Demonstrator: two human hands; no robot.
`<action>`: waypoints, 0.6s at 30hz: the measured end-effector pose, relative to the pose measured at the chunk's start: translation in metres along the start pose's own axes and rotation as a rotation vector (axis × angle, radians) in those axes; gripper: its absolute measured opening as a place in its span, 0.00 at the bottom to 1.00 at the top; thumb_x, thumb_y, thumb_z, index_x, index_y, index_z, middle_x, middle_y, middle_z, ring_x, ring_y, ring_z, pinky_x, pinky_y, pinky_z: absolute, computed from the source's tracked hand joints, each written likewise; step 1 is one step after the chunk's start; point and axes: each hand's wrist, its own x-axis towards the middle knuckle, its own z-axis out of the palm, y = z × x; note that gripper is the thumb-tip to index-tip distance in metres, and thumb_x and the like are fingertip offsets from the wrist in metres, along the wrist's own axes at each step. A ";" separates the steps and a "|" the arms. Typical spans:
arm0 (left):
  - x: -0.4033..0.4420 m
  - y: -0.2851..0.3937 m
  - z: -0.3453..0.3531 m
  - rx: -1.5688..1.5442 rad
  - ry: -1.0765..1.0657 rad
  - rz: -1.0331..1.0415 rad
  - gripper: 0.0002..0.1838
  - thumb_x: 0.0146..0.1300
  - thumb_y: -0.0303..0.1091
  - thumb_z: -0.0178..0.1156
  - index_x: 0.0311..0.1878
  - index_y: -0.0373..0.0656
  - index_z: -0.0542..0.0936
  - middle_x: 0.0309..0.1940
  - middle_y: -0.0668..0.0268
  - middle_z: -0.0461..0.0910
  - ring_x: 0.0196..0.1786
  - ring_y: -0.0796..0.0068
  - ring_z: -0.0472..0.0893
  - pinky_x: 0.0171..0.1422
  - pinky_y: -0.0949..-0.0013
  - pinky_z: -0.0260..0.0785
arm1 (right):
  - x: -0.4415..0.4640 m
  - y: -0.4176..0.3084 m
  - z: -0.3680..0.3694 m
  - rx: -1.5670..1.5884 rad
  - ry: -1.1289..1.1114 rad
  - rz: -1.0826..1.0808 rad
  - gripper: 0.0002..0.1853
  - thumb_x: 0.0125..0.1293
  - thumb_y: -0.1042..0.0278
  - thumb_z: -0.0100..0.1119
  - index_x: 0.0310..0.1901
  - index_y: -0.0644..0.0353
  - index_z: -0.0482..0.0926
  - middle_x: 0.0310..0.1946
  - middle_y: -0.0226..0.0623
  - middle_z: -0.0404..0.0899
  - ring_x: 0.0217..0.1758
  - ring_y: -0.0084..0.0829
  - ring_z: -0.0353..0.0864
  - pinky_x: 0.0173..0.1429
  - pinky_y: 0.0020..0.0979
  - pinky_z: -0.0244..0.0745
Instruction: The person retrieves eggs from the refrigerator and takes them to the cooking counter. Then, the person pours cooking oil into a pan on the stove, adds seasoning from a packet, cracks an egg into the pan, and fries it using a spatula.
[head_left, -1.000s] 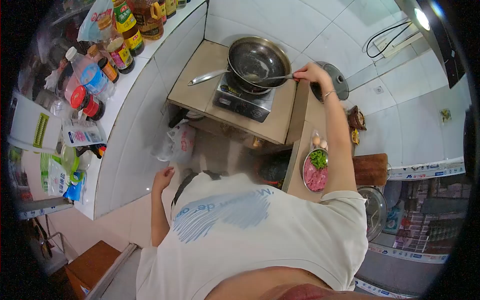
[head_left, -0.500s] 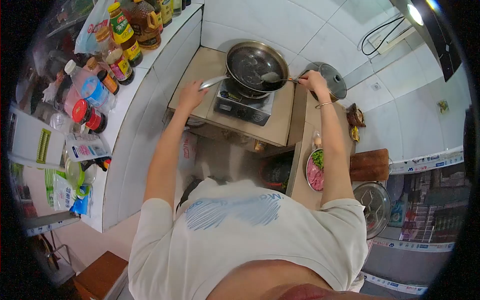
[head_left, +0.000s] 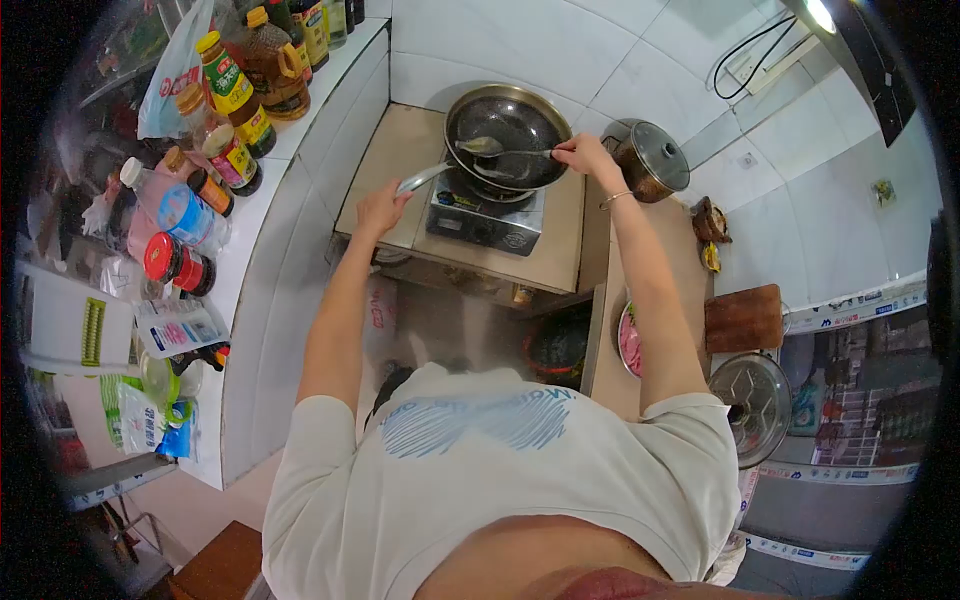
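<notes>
A dark wok (head_left: 508, 125) sits on the black and silver burner (head_left: 482, 222), with a wet sheen inside. My left hand (head_left: 380, 208) is closed round the end of the wok's metal handle (head_left: 425, 178). In my right hand (head_left: 583, 155), at the wok's right rim, is the handle of a metal ladle (head_left: 482, 146). The ladle's bowl is over the left part of the wok's inside. To the right of my right hand stands a lidded pot (head_left: 652, 160).
Bottles (head_left: 232, 90) and jars (head_left: 180, 262) line the left ledge (head_left: 262, 215). A plate of pink meat (head_left: 630, 340) is partly behind my right forearm. A wooden board (head_left: 744, 318) and a glass lid (head_left: 752, 408) are at the right, and a range hood (head_left: 880, 70) hangs top right.
My left hand has risen from beside my body and taken hold of the wok's handle. The ladle has moved left across the wok. The view has shifted slightly.
</notes>
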 end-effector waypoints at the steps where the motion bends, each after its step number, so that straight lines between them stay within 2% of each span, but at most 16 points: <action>1: 0.004 0.000 0.000 0.003 0.000 0.003 0.20 0.60 0.52 0.52 0.50 0.50 0.72 0.36 0.56 0.79 0.39 0.51 0.78 0.39 0.51 0.68 | 0.002 0.000 0.005 0.003 0.003 0.001 0.16 0.55 0.56 0.61 0.40 0.56 0.82 0.30 0.46 0.81 0.36 0.45 0.81 0.42 0.35 0.75; 3: 0.011 -0.002 0.000 0.007 0.013 0.033 0.21 0.60 0.53 0.52 0.50 0.51 0.73 0.35 0.56 0.79 0.39 0.51 0.78 0.39 0.52 0.68 | 0.002 0.002 0.016 -0.084 0.136 0.066 0.16 0.55 0.54 0.61 0.41 0.55 0.82 0.33 0.45 0.81 0.38 0.44 0.81 0.45 0.37 0.75; 5: 0.009 0.002 -0.007 -0.001 0.016 0.044 0.21 0.59 0.53 0.52 0.50 0.51 0.74 0.35 0.56 0.80 0.39 0.51 0.78 0.39 0.52 0.68 | -0.002 0.010 0.013 -0.098 0.147 0.151 0.17 0.56 0.53 0.59 0.41 0.54 0.82 0.36 0.45 0.81 0.41 0.44 0.80 0.48 0.39 0.74; 7: 0.010 0.006 -0.012 -0.011 0.021 0.058 0.21 0.59 0.52 0.53 0.50 0.51 0.74 0.34 0.56 0.80 0.39 0.51 0.78 0.39 0.52 0.68 | -0.008 0.022 0.003 -0.308 0.164 0.163 0.17 0.56 0.52 0.58 0.42 0.53 0.82 0.38 0.45 0.80 0.41 0.45 0.80 0.48 0.39 0.75; 8: 0.011 0.007 -0.012 0.000 0.003 0.039 0.20 0.58 0.52 0.54 0.49 0.51 0.75 0.34 0.56 0.80 0.39 0.52 0.78 0.39 0.52 0.68 | -0.021 0.019 -0.009 -0.300 0.200 0.124 0.16 0.56 0.53 0.60 0.39 0.54 0.83 0.32 0.50 0.80 0.39 0.44 0.80 0.44 0.40 0.75; 9: 0.011 0.008 -0.012 0.010 -0.015 0.019 0.20 0.57 0.51 0.55 0.49 0.51 0.76 0.34 0.56 0.80 0.39 0.52 0.78 0.40 0.52 0.68 | -0.027 0.018 -0.021 -0.298 0.201 0.126 0.16 0.56 0.53 0.60 0.39 0.54 0.83 0.32 0.50 0.80 0.39 0.44 0.80 0.44 0.40 0.75; 11: 0.003 0.014 -0.017 0.009 0.001 0.017 0.20 0.56 0.50 0.56 0.47 0.50 0.76 0.35 0.56 0.80 0.39 0.52 0.78 0.40 0.53 0.68 | -0.036 0.017 -0.040 -0.328 -0.024 0.068 0.15 0.54 0.52 0.61 0.39 0.51 0.83 0.30 0.45 0.81 0.32 0.40 0.81 0.39 0.35 0.75; 12: -0.001 0.018 -0.020 0.007 0.017 0.014 0.19 0.55 0.50 0.57 0.46 0.50 0.77 0.35 0.56 0.80 0.40 0.52 0.78 0.41 0.53 0.68 | -0.038 0.012 -0.045 -0.347 -0.065 0.021 0.14 0.54 0.53 0.62 0.37 0.52 0.83 0.25 0.45 0.81 0.26 0.35 0.80 0.34 0.33 0.73; 15: -0.009 0.026 -0.021 0.001 0.013 -0.069 0.19 0.55 0.49 0.57 0.45 0.50 0.78 0.35 0.56 0.80 0.40 0.53 0.78 0.42 0.55 0.69 | -0.031 0.000 -0.035 -0.167 -0.169 -0.005 0.14 0.55 0.54 0.61 0.38 0.53 0.83 0.25 0.43 0.81 0.26 0.32 0.79 0.34 0.32 0.73; 17: -0.017 0.028 -0.025 -0.032 0.008 -0.046 0.19 0.55 0.48 0.58 0.47 0.50 0.78 0.36 0.55 0.79 0.40 0.52 0.78 0.42 0.55 0.69 | -0.013 -0.001 -0.006 -0.095 -0.104 -0.014 0.15 0.56 0.54 0.60 0.39 0.54 0.83 0.25 0.42 0.81 0.25 0.30 0.77 0.35 0.31 0.72; 18: -0.019 0.029 -0.027 -0.066 0.007 -0.022 0.19 0.55 0.47 0.58 0.49 0.49 0.77 0.37 0.54 0.79 0.39 0.52 0.78 0.42 0.55 0.69 | 0.004 0.015 0.019 -0.029 -0.021 0.005 0.15 0.56 0.54 0.59 0.39 0.55 0.82 0.27 0.44 0.81 0.29 0.36 0.80 0.38 0.34 0.73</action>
